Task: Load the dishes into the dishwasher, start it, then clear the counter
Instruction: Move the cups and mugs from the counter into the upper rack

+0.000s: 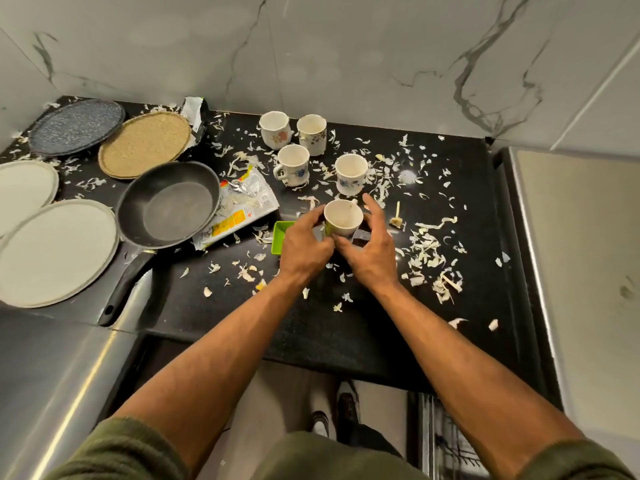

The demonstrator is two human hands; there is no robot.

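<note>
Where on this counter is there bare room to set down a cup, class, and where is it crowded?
Barest: the front strip of counter between the pan handle and the left forearm, and the front right corner. Crowded: plates and pan left, cups mid-back, peelings right.
</note>
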